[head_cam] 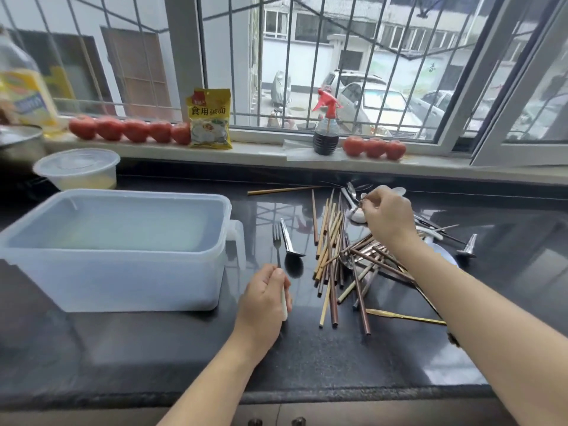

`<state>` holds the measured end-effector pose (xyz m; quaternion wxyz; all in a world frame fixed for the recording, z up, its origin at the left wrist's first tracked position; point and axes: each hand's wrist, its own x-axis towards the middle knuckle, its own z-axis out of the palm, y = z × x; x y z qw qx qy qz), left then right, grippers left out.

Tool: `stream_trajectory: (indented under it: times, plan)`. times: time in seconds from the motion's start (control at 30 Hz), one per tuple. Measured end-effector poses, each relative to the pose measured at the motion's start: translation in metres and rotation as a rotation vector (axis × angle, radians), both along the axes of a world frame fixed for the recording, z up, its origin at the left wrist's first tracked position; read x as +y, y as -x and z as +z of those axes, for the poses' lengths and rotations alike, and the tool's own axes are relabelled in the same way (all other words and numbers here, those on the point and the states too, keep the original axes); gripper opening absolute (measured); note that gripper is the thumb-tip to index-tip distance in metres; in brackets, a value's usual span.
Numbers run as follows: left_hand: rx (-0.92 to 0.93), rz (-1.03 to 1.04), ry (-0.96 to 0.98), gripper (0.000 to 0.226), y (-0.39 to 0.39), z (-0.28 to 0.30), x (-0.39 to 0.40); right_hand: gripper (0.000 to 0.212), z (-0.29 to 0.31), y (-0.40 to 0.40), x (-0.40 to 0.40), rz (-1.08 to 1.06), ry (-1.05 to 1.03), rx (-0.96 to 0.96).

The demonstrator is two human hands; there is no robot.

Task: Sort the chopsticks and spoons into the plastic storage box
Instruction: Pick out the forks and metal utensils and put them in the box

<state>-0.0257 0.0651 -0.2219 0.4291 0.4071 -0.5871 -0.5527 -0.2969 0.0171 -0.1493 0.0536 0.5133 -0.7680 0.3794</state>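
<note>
Both hands are gathering: the left hand (264,298) grips a white-handled fork (278,250), the right hand (388,217) pinches what looks like a spoon (358,214) above the chopsticks (330,256). Still sorting — the plastic storage box (129,281), at left, appears empty, so next comes a carry leftward.

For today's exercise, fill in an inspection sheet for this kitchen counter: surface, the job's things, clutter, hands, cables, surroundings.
Surface: dark glossy counter.
Job's things: plastic storage box looks empty; chopsticks and spoons heaped loose to its right.
Clutter: lidded tub, oil bottle, packet, spray bottle, tomatoes on the sill.
Hands: left hand grips a fork; right hand pinches something small among the spoons.
Cables: nothing seen.
Surroundings: barred window, parked cars outside.
</note>
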Motion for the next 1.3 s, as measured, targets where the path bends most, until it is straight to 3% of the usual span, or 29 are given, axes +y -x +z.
stream_trajectory:
  times: [0.1, 0.2, 0.27, 0.33, 0.4, 0.47, 0.53, 0.8, 1.0, 1.1, 1.3]
  plan:
    - [-0.007, -0.058, 0.026, 0.034, -0.005, 0.019, 0.014, 0.016, 0.040, -0.034, 0.020, 0.069, 0.167, -0.535]
    - [0.121, -0.024, 0.137, 0.034, -0.044, 0.068, 0.025, 0.018, 0.068, -0.080, 0.035, 0.260, 0.234, -0.783]
    - [0.160, 0.160, 0.327, 0.038, -0.093, 0.111, 0.022, 0.018, 0.080, -0.115, 0.042, 0.381, 0.304, -0.888]
    - [0.024, 0.413, 0.567, 0.037, -0.147, 0.138, 0.002, 0.014, 0.088, -0.153, 0.042, 0.489, 0.374, -1.004]
    - [-0.349, 0.580, 0.705, 0.031, -0.195, 0.144, -0.033, 0.010, 0.092, -0.190, 0.035, 0.565, 0.399, -1.065]
    - [-0.741, 0.621, 0.724, 0.031, -0.229, 0.128, -0.061, 0.010, 0.092, -0.224, 0.024, 0.612, 0.351, -1.023]
    - [-0.922, 0.624, 0.775, 0.037, -0.247, 0.104, -0.074, 0.011, 0.088, -0.253, 0.014, 0.649, 0.221, -0.942]
    - [-0.825, 0.595, 0.887, 0.030, -0.248, 0.096, -0.039, 0.015, 0.078, -0.289, 0.016, 0.578, -0.278, -0.463]
    - [-0.935, 0.441, 0.623, 0.028, -0.259, 0.113, 0.011, 0.016, 0.075, -0.295, 0.045, 0.664, -0.575, -0.339]
    - [-0.819, 0.394, 0.429, 0.032, -0.262, 0.131, 0.001, 0.014, 0.079, -0.301, 0.036, 0.756, -0.617, -0.157]
    - [-0.569, 0.397, 0.341, 0.029, -0.257, 0.142, -0.055, 0.013, 0.083, -0.328, 0.012, 0.839, -0.610, 0.258]
